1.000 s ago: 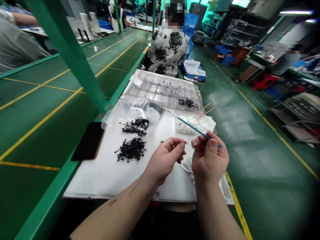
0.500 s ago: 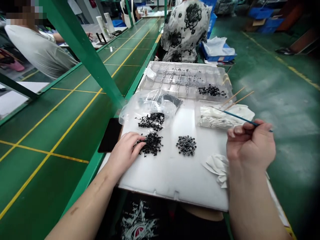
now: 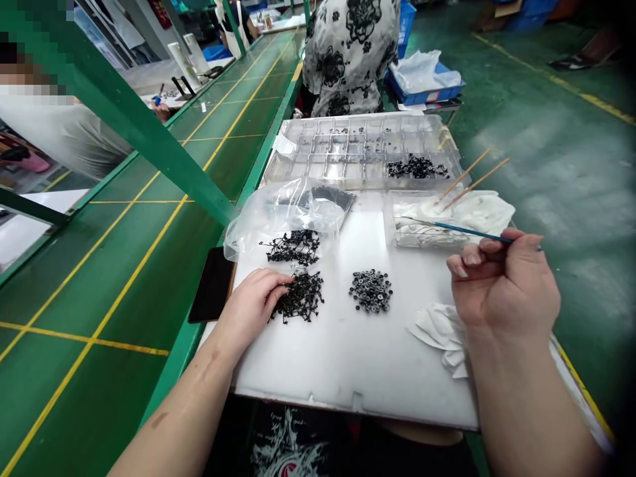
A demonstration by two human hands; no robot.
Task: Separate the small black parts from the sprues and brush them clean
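Note:
My left hand (image 3: pixel 261 295) reaches into a tangled pile of small black branched parts (image 3: pixel 304 295) on the white board. Its thumb and index finger are pinched together at the pile's left edge; what is between the fingertips is hidden. Raised above the board's right side, my right hand (image 3: pixel 507 285) grips a thin blue-handled paintbrush (image 3: pixel 470 231), its slender tip pointing left over a clear tray (image 3: pixel 392 225) with white cloth. Between the hands lies a heap of small black and grey rings (image 3: pixel 370 291). More black branched parts (image 3: pixel 293 246) spill from a clear plastic bag (image 3: pixel 278 205).
A clear compartment box (image 3: pixel 322 175) with small dark parts stands at the back. Two wooden sticks (image 3: pixel 474 184) poke up from the clear tray. A crumpled white cloth (image 3: pixel 442 331) lies by my right wrist. A phone (image 3: pixel 212 285) and a green conveyor (image 3: pixel 149 238) are left.
The view has shifted a little. My left fingers have closed together at the black pile. My right hand still holds the paintbrush over the tray.

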